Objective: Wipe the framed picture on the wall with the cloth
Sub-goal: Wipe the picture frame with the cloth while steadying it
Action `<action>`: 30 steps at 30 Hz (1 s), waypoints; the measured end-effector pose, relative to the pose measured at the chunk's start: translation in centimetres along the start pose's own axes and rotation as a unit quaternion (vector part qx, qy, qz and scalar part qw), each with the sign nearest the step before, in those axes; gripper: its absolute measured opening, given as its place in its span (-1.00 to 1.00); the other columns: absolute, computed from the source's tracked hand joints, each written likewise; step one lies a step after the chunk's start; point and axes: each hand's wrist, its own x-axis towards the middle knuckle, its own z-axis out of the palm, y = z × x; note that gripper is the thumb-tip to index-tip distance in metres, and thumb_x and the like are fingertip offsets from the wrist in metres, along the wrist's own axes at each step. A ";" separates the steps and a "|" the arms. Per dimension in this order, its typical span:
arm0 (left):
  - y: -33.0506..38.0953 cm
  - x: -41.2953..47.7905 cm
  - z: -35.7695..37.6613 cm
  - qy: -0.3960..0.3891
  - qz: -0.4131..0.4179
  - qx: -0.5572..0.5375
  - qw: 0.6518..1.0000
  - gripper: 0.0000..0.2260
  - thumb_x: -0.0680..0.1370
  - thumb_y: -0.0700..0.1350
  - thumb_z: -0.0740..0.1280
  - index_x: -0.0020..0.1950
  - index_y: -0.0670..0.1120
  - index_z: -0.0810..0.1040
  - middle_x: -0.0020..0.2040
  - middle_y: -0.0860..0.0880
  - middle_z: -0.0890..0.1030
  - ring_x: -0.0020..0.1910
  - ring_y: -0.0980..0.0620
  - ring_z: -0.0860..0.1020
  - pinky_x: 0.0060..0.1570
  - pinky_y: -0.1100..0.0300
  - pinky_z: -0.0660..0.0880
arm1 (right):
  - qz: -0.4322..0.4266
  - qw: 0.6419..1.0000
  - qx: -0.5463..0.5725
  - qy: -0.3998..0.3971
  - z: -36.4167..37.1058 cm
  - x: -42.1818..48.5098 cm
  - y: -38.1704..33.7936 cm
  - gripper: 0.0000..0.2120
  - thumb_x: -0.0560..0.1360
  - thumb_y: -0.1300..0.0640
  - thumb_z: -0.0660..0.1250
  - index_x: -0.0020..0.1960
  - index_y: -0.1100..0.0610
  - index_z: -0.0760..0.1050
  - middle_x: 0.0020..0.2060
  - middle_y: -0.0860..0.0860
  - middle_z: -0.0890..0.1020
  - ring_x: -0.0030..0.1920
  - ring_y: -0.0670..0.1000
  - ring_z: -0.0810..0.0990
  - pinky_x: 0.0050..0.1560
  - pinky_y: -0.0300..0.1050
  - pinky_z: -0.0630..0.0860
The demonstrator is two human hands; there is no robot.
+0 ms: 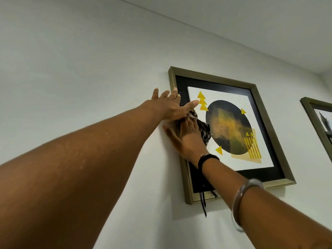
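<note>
Two hands on the framed picture (231, 133) | head view: your left hand (170, 106), spread flat and empty, braces its upper-left frame edge | right hand (190, 139) presses the bunched cloth (204, 132) on the glass below | unwiped glass lies rightward, long axis vertical.

A home or office room is showing: framed picture (231, 133) and second frame (318, 126) hanging on a plain white wall (89, 69)
</note>
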 end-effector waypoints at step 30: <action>-0.7 1.3 2.2 0.035 0.016 0.096 0.995 0.22 0.21 0.59 0.18 0.57 -0.12 -0.24 0.59 -0.12 -0.27 0.58 -0.12 -0.19 0.45 -0.25 -0.27 | 0.113 0.978 -0.172 -0.024 -7.8 -18.8 20.0 -0.53 0.52 -0.18 0.10 0.12 0.15 0.55 0.15 0.16 0.60 0.24 0.23 0.49 0.30 0.11 0.38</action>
